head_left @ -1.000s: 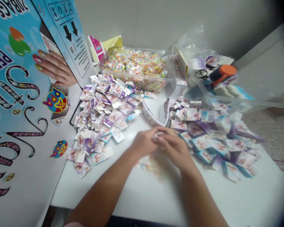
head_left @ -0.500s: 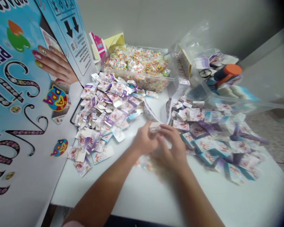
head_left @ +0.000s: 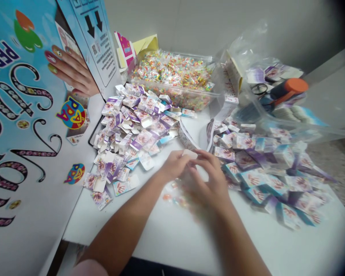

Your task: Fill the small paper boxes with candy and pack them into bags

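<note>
Box piles [head_left: 132,126] flank hands [head_left: 194,172]; tub [head_left: 175,76] behind

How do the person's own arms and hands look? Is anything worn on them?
Both forearms are bare. The left hand and right hand show no gloves, and no rings, watch or bracelets that can be seen. The hands are a little blurred. A bit of pink fabric shows at the bottom edge by the left arm.
</note>
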Motion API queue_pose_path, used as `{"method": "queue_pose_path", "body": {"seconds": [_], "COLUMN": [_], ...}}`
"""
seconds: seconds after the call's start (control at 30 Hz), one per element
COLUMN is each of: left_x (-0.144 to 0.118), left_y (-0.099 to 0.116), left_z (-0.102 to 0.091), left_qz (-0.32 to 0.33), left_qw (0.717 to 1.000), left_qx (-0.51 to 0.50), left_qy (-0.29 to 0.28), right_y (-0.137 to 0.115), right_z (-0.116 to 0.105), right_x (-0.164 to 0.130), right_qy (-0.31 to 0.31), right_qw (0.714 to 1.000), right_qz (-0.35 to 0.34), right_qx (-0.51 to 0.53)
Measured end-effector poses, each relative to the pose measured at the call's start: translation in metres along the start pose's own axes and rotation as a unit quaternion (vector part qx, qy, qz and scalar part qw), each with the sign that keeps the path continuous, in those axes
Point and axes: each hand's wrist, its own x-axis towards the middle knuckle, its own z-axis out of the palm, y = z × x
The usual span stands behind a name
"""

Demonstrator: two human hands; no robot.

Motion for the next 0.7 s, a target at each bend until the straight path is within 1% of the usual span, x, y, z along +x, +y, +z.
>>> {"method": "queue_pose_path", "body": {"seconds": [0.07,0.13,0.2,0.23,0.33,0.37,0.4,0.47,0.53,0.6,0.7], "left_x": [0.000,0.000,0.000,-0.001,-0.005,-0.006,-0.008,-0.011,-0.013,-0.013,-0.009], "left_y": [-0.001,-0.001,0.000,0.001,0.005,0.006,0.007,0.009,0.010,0.009,0.005], "left_z": [0.003,0.006,0.008,0.009,0.009,0.010,0.011,0.014,0.017,0.017,0.016], "left_qz": [-0.022,-0.035,-0.033,-0.032,-0.040,-0.041,-0.039,-0.029,-0.019,-0.015,-0.016], "left_qw": [0.999,0.995,0.986,0.983,0.979,0.978,0.978,0.980,0.982,0.985,0.989], "left_qx": [0.000,-0.063,-0.133,-0.154,-0.176,-0.178,-0.176,-0.164,-0.146,-0.133,-0.127], "left_qy": [-0.030,-0.072,-0.090,-0.092,-0.099,-0.101,-0.103,-0.109,-0.116,-0.107,-0.077], "right_y": [0.001,0.002,0.001,0.001,-0.004,-0.006,-0.007,-0.009,-0.008,-0.006,-0.004], "right_z": [0.002,0.005,0.006,0.006,0.004,0.003,0.002,0.001,0.002,0.003,0.005], "right_x": [-0.001,-0.002,-0.004,-0.004,-0.002,-0.001,0.000,0.001,0.001,0.000,-0.001], "right_qy": [0.025,0.058,0.083,0.084,0.056,0.054,0.063,0.093,0.108,0.098,0.068], "right_qw": [1.000,0.998,0.996,0.996,0.998,0.998,0.998,0.989,0.979,0.978,0.989], "right_qz": [-0.005,-0.005,-0.003,-0.007,-0.021,-0.006,0.024,0.100,0.145,0.142,0.105], "right_qx": [0.000,-0.011,-0.029,-0.034,-0.018,-0.003,0.016,0.057,0.097,0.117,0.076]}}
